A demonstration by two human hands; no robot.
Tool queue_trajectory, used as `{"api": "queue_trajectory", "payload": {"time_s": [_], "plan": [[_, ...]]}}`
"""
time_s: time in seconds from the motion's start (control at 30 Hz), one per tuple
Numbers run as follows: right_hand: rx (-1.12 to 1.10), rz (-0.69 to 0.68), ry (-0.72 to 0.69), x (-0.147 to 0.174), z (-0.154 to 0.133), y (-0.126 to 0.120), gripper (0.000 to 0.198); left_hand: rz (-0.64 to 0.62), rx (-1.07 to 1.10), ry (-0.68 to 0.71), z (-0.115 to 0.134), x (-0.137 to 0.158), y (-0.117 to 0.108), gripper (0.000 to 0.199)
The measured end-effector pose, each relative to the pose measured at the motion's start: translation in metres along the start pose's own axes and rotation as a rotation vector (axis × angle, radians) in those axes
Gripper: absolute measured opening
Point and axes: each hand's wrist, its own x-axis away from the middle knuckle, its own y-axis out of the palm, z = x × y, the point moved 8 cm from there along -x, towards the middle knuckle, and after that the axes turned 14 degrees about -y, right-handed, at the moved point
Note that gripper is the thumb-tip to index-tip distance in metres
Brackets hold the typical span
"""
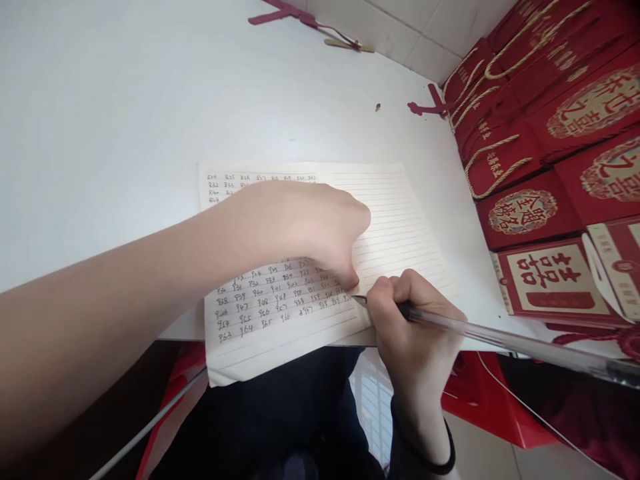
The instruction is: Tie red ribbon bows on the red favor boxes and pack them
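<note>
An open notebook with ruled pages lies on the table, its near corner jutting past the table's edge. Rows of handwritten numbers fill most of the left page; the right page shows only printed lines. Across the left page rests my left hand, palm down, with the thumb apart from the bent fingers; the fingertips are hidden. My right hand pinches a clear pen. The pen's tip touches or nearly touches the page at the end of the lowest rows, just below my left thumb.
Red gift bags with rope handles and gold lettering stand along the right side, beside red and cream boxes. Dark red ribbon pieces and a thin wooden stick lie at the back by the tiled wall on the white table.
</note>
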Motion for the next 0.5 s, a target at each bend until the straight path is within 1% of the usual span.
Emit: {"api": "queue_trajectory", "payload": {"time_s": [0.07, 0.13, 0.17, 0.23, 0.33, 0.4, 0.47, 0.5], "plan": [[-0.105, 0.031, 0.077, 0.002, 0.007, -0.003, 0.034, -0.003, 0.050, 0.002, 0.000, 0.002, -0.001, 0.026], [-0.303, 0.087, 0.177, 0.005, 0.018, -0.004, 0.035, -0.025, 0.045, 0.035, 0.002, 0.004, 0.001, 0.026], [-0.412, 0.122, 0.203, 0.006, 0.022, -0.004, 0.035, -0.045, 0.019, 0.065, 0.003, 0.004, 0.003, 0.026], [-0.633, 0.188, 0.189, 0.006, 0.026, -0.004, 0.037, -0.088, -0.064, 0.140, 0.006, 0.005, 0.005, 0.028], [-0.880, 0.231, 0.110, 0.003, 0.026, 0.001, 0.038, -0.135, -0.148, 0.247, 0.008, 0.005, 0.003, 0.028], [-0.925, 0.245, 0.110, 0.004, 0.029, 0.005, 0.040, -0.170, -0.116, 0.295, 0.007, 0.004, -0.001, 0.026], [-0.909, 0.258, 0.150, 0.006, 0.034, 0.008, 0.041, -0.197, 0.002, 0.329, 0.007, 0.001, -0.007, 0.023], [-0.901, 0.263, 0.177, 0.008, 0.037, 0.010, 0.043, -0.191, 0.088, 0.348, 0.006, -0.001, -0.011, 0.022]]}}
